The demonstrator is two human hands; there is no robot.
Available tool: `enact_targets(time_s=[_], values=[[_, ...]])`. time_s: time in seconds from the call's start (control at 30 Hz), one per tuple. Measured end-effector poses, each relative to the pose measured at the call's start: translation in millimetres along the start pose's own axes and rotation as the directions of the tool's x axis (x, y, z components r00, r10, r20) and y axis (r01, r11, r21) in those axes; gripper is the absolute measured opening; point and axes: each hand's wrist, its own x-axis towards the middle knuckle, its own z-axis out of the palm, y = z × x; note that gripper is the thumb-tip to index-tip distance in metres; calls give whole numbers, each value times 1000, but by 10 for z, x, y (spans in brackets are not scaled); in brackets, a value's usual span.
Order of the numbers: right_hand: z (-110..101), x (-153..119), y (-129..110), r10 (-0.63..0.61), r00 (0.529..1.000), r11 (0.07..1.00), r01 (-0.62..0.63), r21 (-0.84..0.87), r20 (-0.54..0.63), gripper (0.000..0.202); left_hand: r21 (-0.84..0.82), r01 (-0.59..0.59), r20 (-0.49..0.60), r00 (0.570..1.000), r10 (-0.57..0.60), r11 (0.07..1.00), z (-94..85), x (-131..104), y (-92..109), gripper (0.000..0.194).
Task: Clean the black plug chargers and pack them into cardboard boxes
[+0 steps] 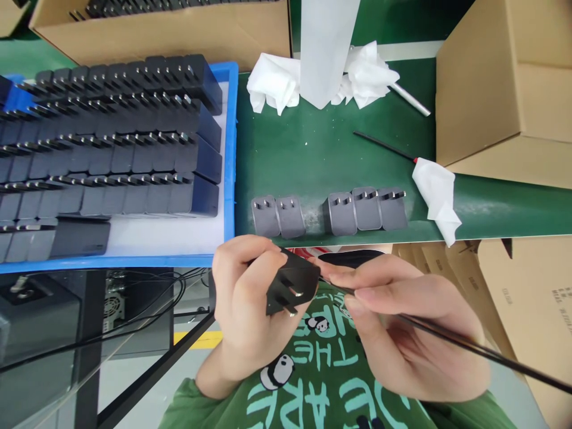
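Note:
My left hand (245,298) is wrapped round a black plug-in power adapter (301,274), its two metal prongs facing up towards me. In my right hand (415,322) a thin black rod (451,339) is pinched between thumb and fingers. Its long end runs out to the lower right, and its other end is at the adapter's side; whether it touches there I cannot tell. Just beyond my hands, two grey adapters (291,217) stand side by side on the green bench. Right of these is a group of three adapters (342,214), also prongs up.
At the left, a blue-rimmed tray (230,149) holds rows of adapters. Cardboard boxes stand behind it (179,39) and at the right (482,89). Crumpled white tissues (274,83) lie by a grey post (326,47). A tissue-wrapped black stick (384,145) lies near the right box.

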Motion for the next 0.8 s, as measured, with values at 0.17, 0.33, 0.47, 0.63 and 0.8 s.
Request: enact_targets(time_s=[0.17,0.33,0.47,0.63,0.8], values=[[8,-10,30,6,1000,1000,-6,6,-10,45,-1,-5,-1,1000,5,1000,-14,0,-4,46],[18,-6,9,32,999,999,-32,-2,-5,44,-15,-9,3,1000,9,1000,-6,-1,-30,42],[27,3,-3,41,999,999,-41,-24,-32,41,-2,-48,-4,999,48,999,10,2,-46,40],[17,6,31,34,999,999,-35,-25,-22,41,-47,18,-20,1000,-19,999,47,-13,-44,35],[0,14,41,19,1000,999,-20,-40,-14,40,-43,18,-18,1000,-19,999,60,-7,-31,32]])
